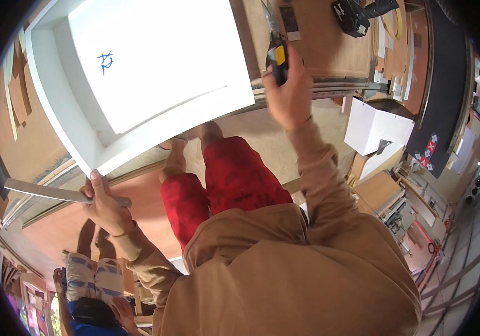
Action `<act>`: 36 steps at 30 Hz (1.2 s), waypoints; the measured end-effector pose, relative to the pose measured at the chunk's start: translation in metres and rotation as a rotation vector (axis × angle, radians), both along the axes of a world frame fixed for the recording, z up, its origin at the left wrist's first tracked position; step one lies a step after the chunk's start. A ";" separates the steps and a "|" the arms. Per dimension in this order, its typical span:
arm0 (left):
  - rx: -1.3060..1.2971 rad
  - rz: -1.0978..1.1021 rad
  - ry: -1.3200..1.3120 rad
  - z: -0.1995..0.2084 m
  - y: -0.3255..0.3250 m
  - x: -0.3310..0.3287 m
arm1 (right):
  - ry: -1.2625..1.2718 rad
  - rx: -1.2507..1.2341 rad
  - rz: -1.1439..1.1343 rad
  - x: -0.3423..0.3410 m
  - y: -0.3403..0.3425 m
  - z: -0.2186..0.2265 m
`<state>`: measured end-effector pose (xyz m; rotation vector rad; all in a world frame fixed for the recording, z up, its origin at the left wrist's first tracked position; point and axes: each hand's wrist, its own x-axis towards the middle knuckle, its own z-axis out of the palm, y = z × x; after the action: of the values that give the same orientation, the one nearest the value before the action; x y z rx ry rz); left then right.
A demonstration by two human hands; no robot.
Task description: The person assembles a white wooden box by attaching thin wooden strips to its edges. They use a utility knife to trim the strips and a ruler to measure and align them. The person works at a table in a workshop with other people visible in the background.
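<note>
A white open box, like a shallow drawer with raised walls, lies on the bench in front of me, with a blue handwritten mark on its bright inner face. My left hand is closed around a thin flat grey strip, which sticks out past both sides of it. Its thumb points up at the box's near left corner; I cannot tell if it touches. Right of the box, my right hand grips a black and yellow utility knife, its blade pointing away from me. The knife appears apart from the box.
A black cordless power tool lies at the far right of the bench, near a dark flat rectangle. Metal rails run along the bench edge. A white folded panel stands at right. Another person is at lower left.
</note>
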<state>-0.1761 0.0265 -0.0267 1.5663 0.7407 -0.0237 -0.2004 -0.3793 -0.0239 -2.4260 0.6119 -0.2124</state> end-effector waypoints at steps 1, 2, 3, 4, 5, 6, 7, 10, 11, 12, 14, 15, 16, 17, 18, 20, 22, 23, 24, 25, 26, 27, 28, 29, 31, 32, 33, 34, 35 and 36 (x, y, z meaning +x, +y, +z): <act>-0.015 -0.016 -0.017 0.002 -0.002 0.000 | 0.027 0.018 0.010 -0.001 -0.022 -0.010; -0.026 -0.034 -0.038 0.004 -0.002 0.000 | 0.050 0.041 0.019 -0.003 -0.040 -0.024; -0.031 -0.050 -0.059 0.005 0.000 -0.001 | 0.073 0.069 0.030 -0.004 -0.051 -0.035; 0.052 -0.086 -0.036 0.006 0.006 0.001 | 0.041 -0.037 0.063 0.000 -0.054 -0.042; 0.168 -0.122 -0.044 0.008 0.010 0.001 | 0.010 -0.144 0.093 0.004 -0.056 -0.049; 0.285 -0.157 -0.052 0.011 0.013 -0.002 | -0.022 -0.254 0.119 0.007 -0.058 -0.054; 0.412 -0.185 -0.066 0.017 0.012 0.000 | -0.071 -0.296 0.125 0.014 -0.057 -0.063; 0.497 -0.252 0.086 0.071 -0.007 0.000 | -0.201 -0.348 0.082 0.024 -0.039 -0.054; 0.497 -0.324 0.095 0.083 -0.016 0.005 | -0.159 -0.085 0.025 0.014 -0.032 -0.043; 0.445 -0.354 0.075 0.091 -0.026 0.011 | -0.114 0.179 -0.018 0.001 -0.023 -0.030; 0.524 -0.524 -0.011 0.089 -0.033 0.021 | -0.011 0.465 -0.007 -0.014 0.012 0.009; 0.565 -0.604 -0.061 0.085 -0.038 0.029 | 0.076 0.575 -0.039 -0.030 0.018 0.008; 0.564 -0.627 -0.030 0.083 -0.045 0.033 | 0.169 0.692 -0.050 -0.039 0.024 0.003; 0.569 -0.645 -0.002 0.078 -0.055 0.038 | 0.099 0.921 -0.173 -0.035 0.034 0.011; 0.581 -0.688 -0.030 0.073 -0.063 0.047 | 0.125 0.805 -0.111 -0.037 0.029 0.011; 0.587 -0.709 -0.106 0.057 -0.075 0.065 | 0.037 0.814 -0.205 -0.034 0.032 0.004; 0.653 -0.699 -0.126 0.036 -0.074 0.075 | 0.123 0.424 -0.030 -0.036 0.023 -0.019; 0.693 -0.713 -0.124 0.022 -0.076 0.081 | 0.100 0.425 -0.061 -0.049 0.014 -0.046; 0.761 -0.721 -0.109 0.027 -0.075 0.090 | 0.026 0.736 -0.219 -0.048 0.028 -0.033; 0.788 -0.727 -0.105 0.024 -0.079 0.093 | -0.040 1.006 -0.382 -0.045 0.035 -0.018; 0.788 -0.715 -0.100 0.020 -0.078 0.102 | -0.061 0.963 -0.314 -0.033 0.040 -0.020; 0.775 -0.701 -0.087 0.014 -0.082 0.105 | -0.080 0.882 -0.270 -0.036 0.036 -0.017; 0.763 -0.696 -0.074 0.009 -0.082 0.109 | -0.099 0.802 -0.234 -0.039 0.035 -0.012; 0.801 -0.704 -0.033 0.014 -0.078 0.111 | -0.003 0.612 -0.165 -0.033 0.045 0.004; 0.742 -0.682 -0.177 -0.021 -0.089 0.117 | -0.113 0.490 -0.198 -0.038 0.044 -0.003; 0.754 -0.675 -0.146 -0.027 -0.092 0.119 | -0.119 0.444 -0.211 -0.036 0.046 0.003; 0.763 -0.677 -0.195 -0.028 -0.093 0.122 | -0.121 0.412 -0.238 -0.034 0.050 0.010; 0.696 -0.603 -0.102 -0.029 -0.090 0.116 | -0.156 0.360 -0.194 -0.032 0.052 0.013; 0.753 -0.573 -0.094 -0.024 -0.093 0.115 | -0.197 0.320 -0.157 -0.032 0.052 0.013; 0.726 -0.555 0.053 -0.022 -0.090 0.115 | -0.157 0.387 -0.186 -0.041 0.053 0.008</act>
<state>-0.0613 -0.0636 -0.0491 2.4395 0.3345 -0.2259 -0.2410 -0.3266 -0.0156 -1.9623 0.7329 -0.3252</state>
